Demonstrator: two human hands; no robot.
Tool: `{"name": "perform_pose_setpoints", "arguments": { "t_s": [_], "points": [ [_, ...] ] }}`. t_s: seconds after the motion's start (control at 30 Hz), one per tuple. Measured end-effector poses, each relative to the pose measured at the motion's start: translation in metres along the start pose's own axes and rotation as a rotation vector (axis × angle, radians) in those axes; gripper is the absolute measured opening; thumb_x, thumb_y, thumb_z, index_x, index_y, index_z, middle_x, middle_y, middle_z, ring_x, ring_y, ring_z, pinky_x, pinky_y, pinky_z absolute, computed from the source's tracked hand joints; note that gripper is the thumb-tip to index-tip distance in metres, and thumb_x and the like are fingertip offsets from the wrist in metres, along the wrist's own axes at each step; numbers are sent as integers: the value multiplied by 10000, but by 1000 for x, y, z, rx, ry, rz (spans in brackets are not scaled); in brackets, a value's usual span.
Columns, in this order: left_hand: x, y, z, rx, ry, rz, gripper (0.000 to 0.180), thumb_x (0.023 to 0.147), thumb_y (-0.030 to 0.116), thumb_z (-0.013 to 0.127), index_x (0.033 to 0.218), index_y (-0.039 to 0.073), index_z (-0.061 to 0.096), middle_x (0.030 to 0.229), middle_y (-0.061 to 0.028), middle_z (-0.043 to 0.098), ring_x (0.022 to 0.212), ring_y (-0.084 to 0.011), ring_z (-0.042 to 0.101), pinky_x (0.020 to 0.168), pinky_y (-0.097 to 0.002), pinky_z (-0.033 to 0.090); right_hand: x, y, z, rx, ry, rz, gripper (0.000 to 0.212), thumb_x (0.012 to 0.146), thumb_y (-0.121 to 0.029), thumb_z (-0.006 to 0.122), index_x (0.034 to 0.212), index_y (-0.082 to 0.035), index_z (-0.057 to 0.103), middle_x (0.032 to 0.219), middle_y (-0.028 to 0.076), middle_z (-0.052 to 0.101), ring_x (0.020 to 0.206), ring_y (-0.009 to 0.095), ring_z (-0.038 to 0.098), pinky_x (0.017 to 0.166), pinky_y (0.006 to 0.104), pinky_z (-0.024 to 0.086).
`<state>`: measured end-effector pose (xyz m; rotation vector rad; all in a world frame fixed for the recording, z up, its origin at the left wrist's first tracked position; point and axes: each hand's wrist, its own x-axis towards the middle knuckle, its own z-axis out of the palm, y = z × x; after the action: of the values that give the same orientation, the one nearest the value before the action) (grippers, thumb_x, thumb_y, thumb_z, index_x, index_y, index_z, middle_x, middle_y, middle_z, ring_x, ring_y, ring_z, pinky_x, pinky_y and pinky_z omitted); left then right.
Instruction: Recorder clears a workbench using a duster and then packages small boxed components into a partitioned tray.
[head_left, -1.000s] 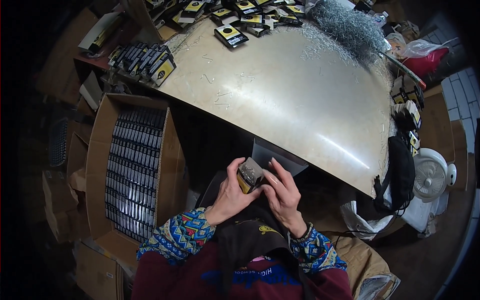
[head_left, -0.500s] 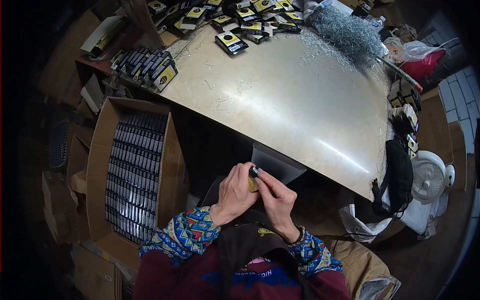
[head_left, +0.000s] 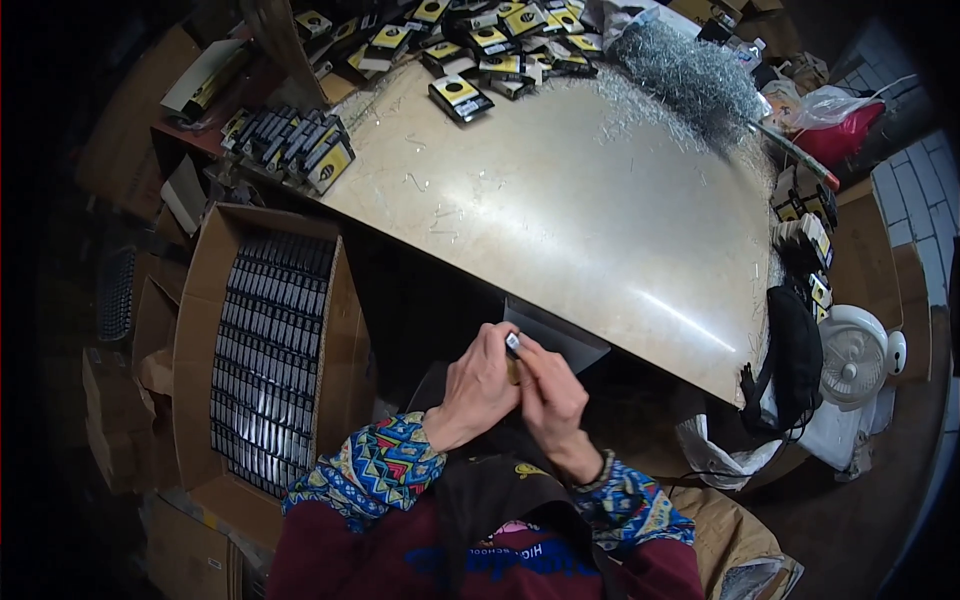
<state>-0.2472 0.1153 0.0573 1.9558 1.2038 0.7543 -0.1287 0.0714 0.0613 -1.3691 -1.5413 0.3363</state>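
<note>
In front of my body, below the table's near edge, both hands meet around a small black and yellow box (head_left: 513, 342). My left hand (head_left: 474, 382) is closed around its left side. My right hand (head_left: 553, 395) pinches it from the right, with the thumb and fingertips close to the top end. A pale patch shows on that end; the fingers cover most of the rest. Whether a small part is also held between the right fingertips cannot be seen.
The table (head_left: 580, 230) carries scattered wire hooks, a tangled heap of metal hooks (head_left: 690, 80), a pile of similar boxes (head_left: 490, 42) and a stacked row of boxes (head_left: 295, 145). An open carton (head_left: 192, 350) packed with boxes stands left. A white fan (head_left: 855, 358) stands right.
The small box has turned slightly, so its pale end patch now shows and less yellow is visible. My right fingers have drawn in closer around it.
</note>
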Motion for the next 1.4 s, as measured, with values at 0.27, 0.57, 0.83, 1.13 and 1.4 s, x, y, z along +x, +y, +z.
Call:
{"name": "perform_pose_setpoints", "arguments": {
  "t_s": [0.27,0.57,0.83,1.13,1.4],
  "points": [
    [74,14,-11,-31,167,354,558,906,178,595,1359,-53,365,1237,-240,488,1162,-372,450,978,-418,369,68,51,-60,-48,227,100,283,924,38,549,1201,43,603,1237,135,609,1089,206,604,915,296,489],
    [183,-32,-144,875,386,311,451,767,89,616,1201,9,525,1083,-160,554,1020,-314,516,903,-429,397,195,93,-53,-271,-136,-114,291,917,-113,598,1193,-23,615,1247,208,580,1188,352,525,991,382,437],
    [354,-49,-145,848,-33,569,540,707,-40,600,1231,18,488,1228,-164,529,1145,-339,497,976,-413,405,403,238,-44,-883,-87,-51,360,954,-359,506,1229,-141,586,1326,213,492,1235,442,423,987,538,373],
    [411,-40,-144,817,-402,408,550,695,215,759,1156,49,509,1087,-186,531,1031,-358,528,890,-396,464,330,225,-77,-758,-397,-46,474,977,-441,449,1353,-155,493,1437,245,369,1331,479,315,1072,615,244],
    [313,35,-123,228,-325,9,345,908,262,545,1139,10,501,1017,-208,600,890,-307,605,809,-374,474,241,174,-134,-534,-489,43,464,980,-389,465,1349,-107,486,1427,259,376,1352,481,283,1075,654,203]
  ]
}}
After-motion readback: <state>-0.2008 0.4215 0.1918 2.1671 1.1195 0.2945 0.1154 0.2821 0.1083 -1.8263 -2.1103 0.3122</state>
